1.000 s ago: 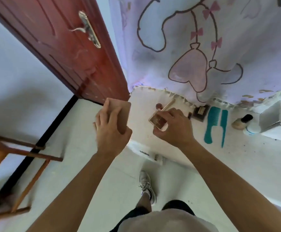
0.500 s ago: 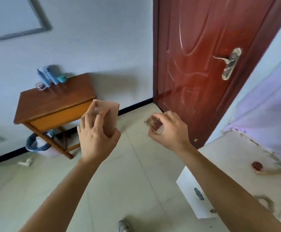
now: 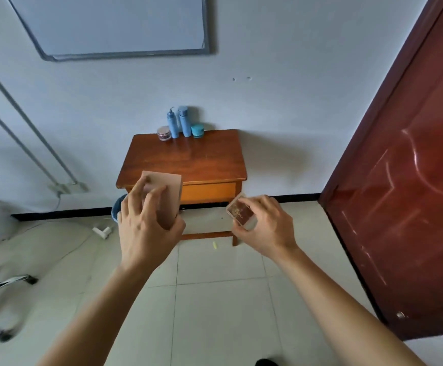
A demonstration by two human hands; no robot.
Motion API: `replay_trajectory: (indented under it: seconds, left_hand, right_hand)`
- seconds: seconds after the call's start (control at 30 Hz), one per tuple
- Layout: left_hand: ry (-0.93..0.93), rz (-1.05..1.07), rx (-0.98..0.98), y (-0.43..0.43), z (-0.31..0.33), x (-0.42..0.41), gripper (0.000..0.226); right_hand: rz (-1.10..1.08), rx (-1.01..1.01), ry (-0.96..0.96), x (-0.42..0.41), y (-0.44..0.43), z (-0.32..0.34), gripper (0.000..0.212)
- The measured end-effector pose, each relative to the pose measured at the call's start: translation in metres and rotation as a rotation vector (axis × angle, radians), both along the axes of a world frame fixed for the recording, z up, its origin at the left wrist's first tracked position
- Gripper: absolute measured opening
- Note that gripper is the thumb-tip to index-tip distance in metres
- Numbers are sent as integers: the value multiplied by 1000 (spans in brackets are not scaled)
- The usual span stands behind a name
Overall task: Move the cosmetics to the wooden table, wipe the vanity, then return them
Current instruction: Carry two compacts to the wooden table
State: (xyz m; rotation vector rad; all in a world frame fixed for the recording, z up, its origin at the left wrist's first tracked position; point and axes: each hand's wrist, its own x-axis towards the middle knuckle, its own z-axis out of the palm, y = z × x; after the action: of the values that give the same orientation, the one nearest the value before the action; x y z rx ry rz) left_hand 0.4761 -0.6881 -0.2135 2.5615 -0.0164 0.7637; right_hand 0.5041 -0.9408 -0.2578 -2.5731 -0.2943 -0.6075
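Note:
My left hand (image 3: 146, 233) grips a flat pink-beige rectangular case (image 3: 167, 191), held upright in front of me. My right hand (image 3: 266, 231) holds a small brown square compact (image 3: 241, 213) between thumb and fingers. Ahead stands the wooden table (image 3: 188, 162) against the wall. At its back edge stand two blue bottles (image 3: 179, 122), a teal jar (image 3: 197, 130) and a pink jar (image 3: 164, 133). Both hands are above the floor, short of the table's front edge. The vanity is out of view.
A dark red door (image 3: 405, 180) stands open on the right. A whiteboard (image 3: 115, 25) hangs above the table. A blue bin (image 3: 116, 210) sits under the table's left side, a white plug (image 3: 103, 229) lies on the tiled floor, and a chair base (image 3: 6, 282) is at left.
I have turned from the vanity toward the wooden table, which is now centred ahead. Both hands keep the same cases in them.

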Motion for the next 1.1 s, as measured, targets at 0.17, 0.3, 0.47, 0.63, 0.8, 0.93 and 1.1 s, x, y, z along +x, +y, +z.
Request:
replay_trajectory:
  seconds: [0.17, 0.3, 0.47, 0.63, 0.8, 0.93, 1.1]
  left_hand:
    - [76, 51, 2, 16, -31, 81, 61]
    - [119, 64, 45, 19, -41, 168, 65]
    - [163, 116, 54, 28, -29, 279, 65]
    - [217, 183, 32, 50, -41, 356, 65]
    - [320, 212, 14, 82, -78, 406, 67]
    - [426, 216, 20, 123, -109, 465, 68]
    - [569, 219, -66, 181, -146, 550, 67]
  right_hand:
    - [54, 8, 64, 96, 17, -23, 45]
    - [99, 29, 64, 192, 26, -37, 43]
    - [197, -62, 101, 320, 38, -28, 49]
    - [316, -118, 176, 418, 69, -28, 51]
    - [421, -149, 264, 482, 107, -52, 50]
    - [418, -190, 347, 529, 140, -75, 52]
    - [378, -276, 473, 586, 184, -98, 50]
